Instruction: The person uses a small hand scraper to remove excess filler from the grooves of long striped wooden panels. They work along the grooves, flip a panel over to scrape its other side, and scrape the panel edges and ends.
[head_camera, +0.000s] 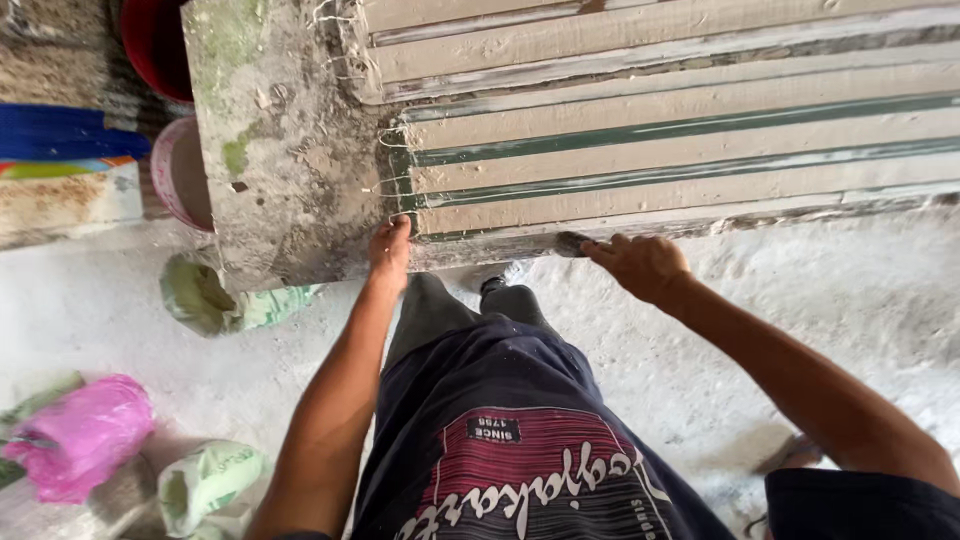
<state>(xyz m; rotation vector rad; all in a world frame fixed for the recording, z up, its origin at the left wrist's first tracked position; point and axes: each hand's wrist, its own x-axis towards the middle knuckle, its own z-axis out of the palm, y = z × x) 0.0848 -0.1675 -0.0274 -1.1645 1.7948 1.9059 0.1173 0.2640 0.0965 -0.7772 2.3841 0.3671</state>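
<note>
So I'm watching the head cam feed here, looking straight down. There's a big grimy slab (290, 150), concrete-looking with green stains, and butted against it at about 2 o'clock a bed of long pale moulded strips (680, 130) with green-painted grooves between them, running off toward 3 o'clock.

Left hand (390, 250) sits just above centre, fingers laid flat and pressed on the near edge right where the slab meets the strips. It isn't wrapped around anything, just resting there, touching the edge.

Right hand (640, 265) is over toward 3 o'clock from the left one, also at the near edge of the strips. Its fingers pinch a small dark tool (572, 243), the tip lying against the bottom strip's edge. I can't tell exactly what the tool is, it's mostly hidden by the fingers.

Below the hands, at 6 o'clock, I see the person's dark trousers and printed shirt, standing on a dusty white floor (830, 290).

Off at 9 o'clock there's a crumpled green-and-white sack (215, 300) just beside the slab's corner. At 7 o'clock, a pink plastic bag (85, 435) and another green-white sack (205, 490) near it. Up at 10 o'clock a pinkish bucket (180, 175) is tucked behind the slab, with a red one (155, 45) above it.
</note>
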